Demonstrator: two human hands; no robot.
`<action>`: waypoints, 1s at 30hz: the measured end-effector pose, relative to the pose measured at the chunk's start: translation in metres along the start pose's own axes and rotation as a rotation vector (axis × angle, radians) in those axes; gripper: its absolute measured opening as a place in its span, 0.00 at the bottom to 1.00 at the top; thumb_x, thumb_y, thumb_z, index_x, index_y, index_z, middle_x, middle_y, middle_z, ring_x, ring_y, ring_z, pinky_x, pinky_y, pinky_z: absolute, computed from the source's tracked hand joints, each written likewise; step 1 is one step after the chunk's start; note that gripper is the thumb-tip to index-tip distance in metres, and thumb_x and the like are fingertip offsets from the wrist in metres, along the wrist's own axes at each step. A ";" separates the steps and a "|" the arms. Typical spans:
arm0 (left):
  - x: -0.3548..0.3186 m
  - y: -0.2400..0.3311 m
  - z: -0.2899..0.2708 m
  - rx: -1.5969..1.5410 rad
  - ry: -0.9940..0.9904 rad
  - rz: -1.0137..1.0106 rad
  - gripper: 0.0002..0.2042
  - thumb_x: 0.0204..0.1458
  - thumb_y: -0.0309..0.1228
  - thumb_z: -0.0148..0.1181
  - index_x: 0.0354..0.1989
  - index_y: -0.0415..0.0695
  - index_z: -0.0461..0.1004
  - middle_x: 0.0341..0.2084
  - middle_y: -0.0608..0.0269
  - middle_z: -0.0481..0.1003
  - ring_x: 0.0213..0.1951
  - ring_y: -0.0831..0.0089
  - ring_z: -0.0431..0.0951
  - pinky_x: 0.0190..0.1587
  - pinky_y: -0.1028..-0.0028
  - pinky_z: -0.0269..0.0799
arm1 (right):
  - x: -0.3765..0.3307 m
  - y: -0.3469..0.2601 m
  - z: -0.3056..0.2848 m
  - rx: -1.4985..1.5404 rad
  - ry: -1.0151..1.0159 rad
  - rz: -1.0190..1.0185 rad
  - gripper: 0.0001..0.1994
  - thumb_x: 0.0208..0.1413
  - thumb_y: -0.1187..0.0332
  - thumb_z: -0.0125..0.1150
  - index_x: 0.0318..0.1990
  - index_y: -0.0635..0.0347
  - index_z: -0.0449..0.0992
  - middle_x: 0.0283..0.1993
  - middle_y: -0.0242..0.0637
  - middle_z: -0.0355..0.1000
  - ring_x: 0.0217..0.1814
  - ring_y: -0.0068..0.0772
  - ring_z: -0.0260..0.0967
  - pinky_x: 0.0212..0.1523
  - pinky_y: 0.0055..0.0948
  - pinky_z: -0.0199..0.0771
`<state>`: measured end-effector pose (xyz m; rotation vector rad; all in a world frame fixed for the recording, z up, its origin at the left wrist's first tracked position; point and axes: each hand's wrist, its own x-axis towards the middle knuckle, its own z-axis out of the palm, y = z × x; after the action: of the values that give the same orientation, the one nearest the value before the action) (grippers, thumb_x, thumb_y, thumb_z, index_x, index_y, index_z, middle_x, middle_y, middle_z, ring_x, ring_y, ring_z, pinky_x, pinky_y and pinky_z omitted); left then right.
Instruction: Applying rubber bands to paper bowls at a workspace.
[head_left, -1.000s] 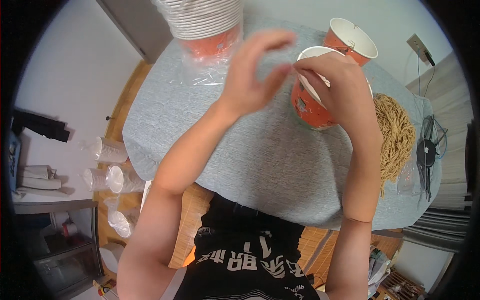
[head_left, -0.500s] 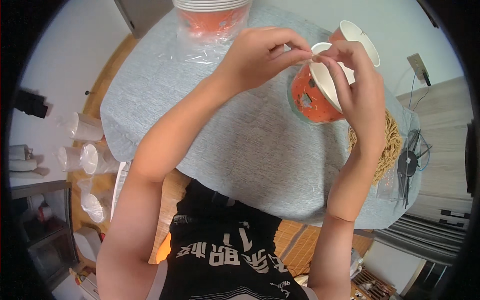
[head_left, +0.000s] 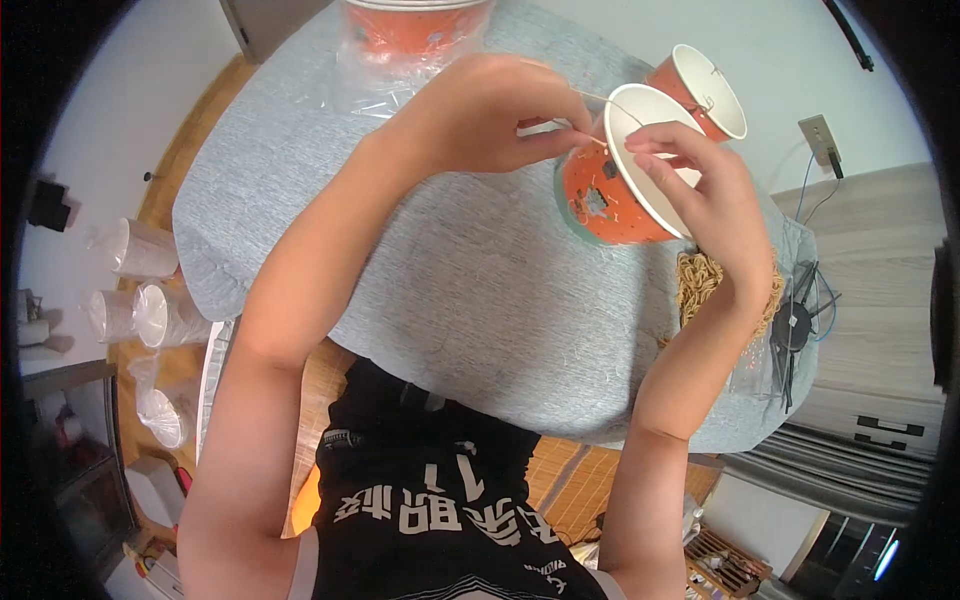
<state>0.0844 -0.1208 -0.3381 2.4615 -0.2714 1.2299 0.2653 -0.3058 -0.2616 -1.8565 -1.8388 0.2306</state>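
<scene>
Head view. I see my right hand (head_left: 700, 195) wrapped around an orange paper cup (head_left: 610, 195), thumb and fingers curled over its white rim, holding it tilted above the grey cloth-covered surface (head_left: 460, 290) with its mouth turned up and to the right. My left hand (head_left: 480, 110) sits just beside the cup's rim, fingertips pressed together in a pinch on a thin pale strand (head_left: 610, 100) that runs across the cup's mouth; I cannot tell for certain what the strand is, as it is very fine here.

A second orange cup (head_left: 700, 90) stands on the surface just behind the held one, open side up. A heap of dry yellow noodles (head_left: 715, 285) lies on the surface beneath my right wrist, partly hidden by it. At the far edge of the surface, a stack of orange cups in clear plastic wrap (head_left: 410, 30) is cut off by the frame. On the floor to my left lie several sleeves of clear plastic cups (head_left: 145, 285). A black fan (head_left: 795, 325) stands beside the right edge of the surface.
</scene>
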 end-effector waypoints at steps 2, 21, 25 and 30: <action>-0.002 -0.002 0.004 0.045 -0.021 0.022 0.04 0.51 0.27 0.69 0.33 0.47 0.81 0.22 0.64 0.74 0.24 0.67 0.73 0.29 0.67 0.68 | 0.000 0.000 0.001 -0.026 -0.017 -0.002 0.10 0.60 0.70 0.62 0.47 0.61 0.81 0.42 0.40 0.81 0.46 0.35 0.79 0.49 0.32 0.76; -0.005 0.006 0.022 0.118 -0.013 -0.025 0.04 0.48 0.29 0.69 0.31 0.48 0.81 0.26 0.62 0.79 0.31 0.60 0.79 0.34 0.64 0.74 | 0.002 0.000 0.004 -0.108 -0.054 -0.015 0.11 0.59 0.67 0.65 0.47 0.59 0.83 0.43 0.44 0.81 0.44 0.40 0.79 0.47 0.34 0.75; -0.005 0.010 0.023 0.113 -0.012 -0.045 0.04 0.49 0.30 0.69 0.32 0.48 0.81 0.27 0.62 0.79 0.32 0.61 0.80 0.34 0.64 0.74 | 0.002 -0.003 0.004 -0.092 -0.064 0.020 0.12 0.59 0.66 0.65 0.48 0.60 0.83 0.43 0.44 0.81 0.44 0.41 0.79 0.47 0.34 0.75; -0.004 0.012 0.029 0.161 0.011 -0.065 0.04 0.51 0.32 0.69 0.33 0.48 0.81 0.28 0.63 0.80 0.33 0.61 0.80 0.35 0.64 0.75 | 0.003 0.000 0.007 -0.097 -0.026 -0.031 0.12 0.58 0.67 0.64 0.47 0.60 0.82 0.43 0.44 0.81 0.44 0.43 0.79 0.47 0.35 0.76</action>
<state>0.0989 -0.1437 -0.3543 2.5760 -0.0913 1.2831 0.2620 -0.3009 -0.2668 -1.8965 -1.9255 0.1583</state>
